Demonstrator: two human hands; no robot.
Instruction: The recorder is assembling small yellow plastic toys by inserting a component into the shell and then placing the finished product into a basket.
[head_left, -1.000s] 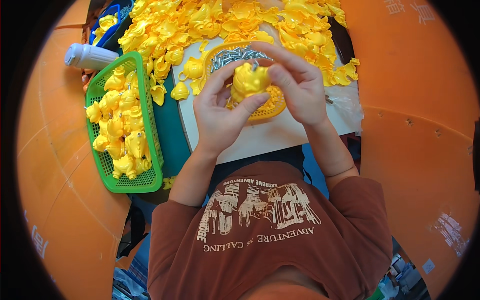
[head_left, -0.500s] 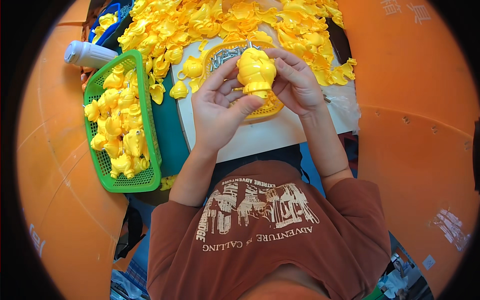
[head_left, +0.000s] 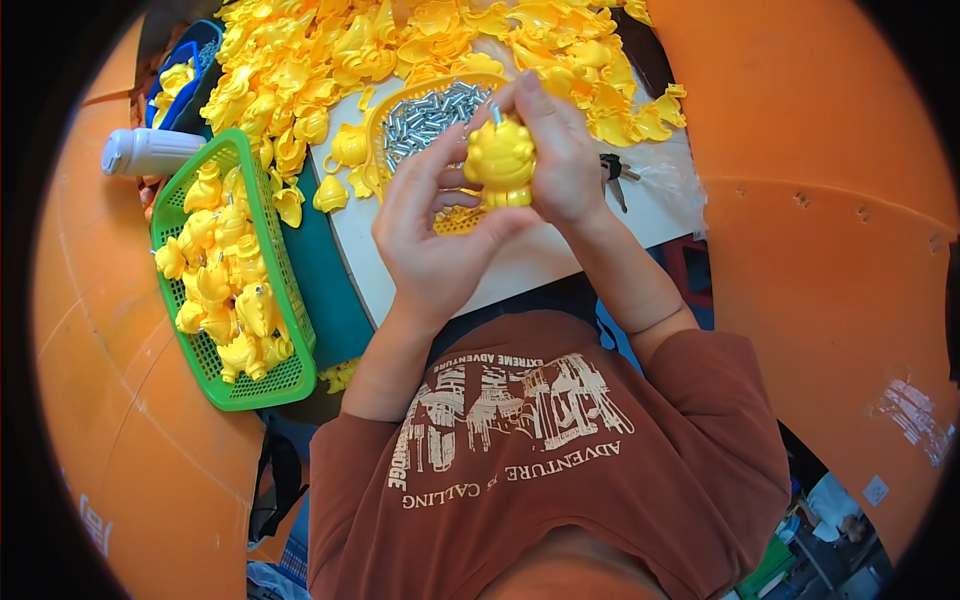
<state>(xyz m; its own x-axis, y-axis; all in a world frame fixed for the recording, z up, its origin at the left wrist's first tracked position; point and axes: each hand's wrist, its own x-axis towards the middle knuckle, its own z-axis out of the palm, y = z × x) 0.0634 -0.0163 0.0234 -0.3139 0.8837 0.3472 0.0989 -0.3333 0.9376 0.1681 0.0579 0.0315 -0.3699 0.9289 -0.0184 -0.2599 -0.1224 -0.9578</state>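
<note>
A small glossy yellow plastic figurine (head_left: 502,165) is held upright between my two hands, above the near part of a yellow basket. A short silver metal pin stands up from its top. My left hand (head_left: 432,215) grips it from the left, thumb at its base and fingers behind it. My right hand (head_left: 562,150) closes on its right side, with the fingers up by the pin. Behind the hands, the yellow basket (head_left: 378,150) holds many silver metal pins (head_left: 430,120) and some small yellow pieces. Loose yellow shell parts (head_left: 348,147) lie beside it on the white board.
On the left stands a green basket (head_left: 303,340) of yellow figurines, with a white bottle (head_left: 150,152) behind it. A large heap of yellow shells (head_left: 350,50) covers the far table. Keys (head_left: 616,180) and clear plastic (head_left: 670,195) lie right. Orange panels (head_left: 820,260) flank both sides.
The figurine has been turned and stands more upright, its pin pointing up. My right hand has shifted to cover its right side. The view has shifted slightly, revealing keys.
</note>
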